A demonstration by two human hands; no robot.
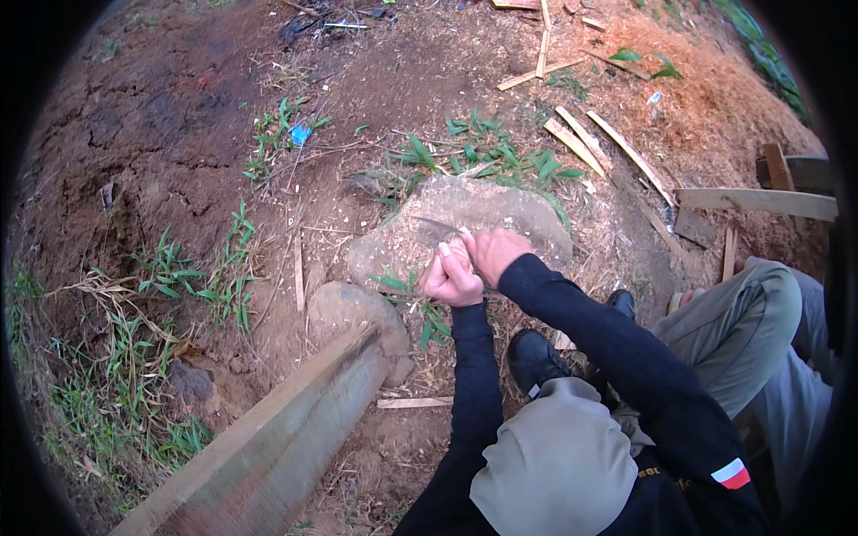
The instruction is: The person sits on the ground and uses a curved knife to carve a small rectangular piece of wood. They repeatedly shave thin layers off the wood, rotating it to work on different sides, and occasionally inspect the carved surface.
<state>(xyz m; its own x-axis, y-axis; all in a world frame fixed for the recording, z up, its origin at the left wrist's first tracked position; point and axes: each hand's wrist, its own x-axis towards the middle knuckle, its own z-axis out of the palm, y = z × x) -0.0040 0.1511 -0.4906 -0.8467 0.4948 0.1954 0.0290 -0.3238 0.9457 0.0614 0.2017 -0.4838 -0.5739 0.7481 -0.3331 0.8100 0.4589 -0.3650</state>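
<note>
My left hand (453, 275) and my right hand (500, 254) meet over a large flat stone (527, 213), both closed. A thin, dark, curved blade (434, 223) sticks out to the left from between my fingers, at the right hand's fingertips. It looks like a small curved knife, its grip hidden in my hands. The left hand is a fist with the thumb on top, pressed close to the right fingers. What lies inside that fist is hidden. Black sleeves cover both forearms.
A thick wooden beam (268, 438) rises from the lower left, its end by a smaller stone (353, 308). Another person's grey-trousered legs (751, 313) are at the right. Wood strips (630, 156), a plank (760, 202), sawdust and weeds lie around. My black shoe (534, 359) is below.
</note>
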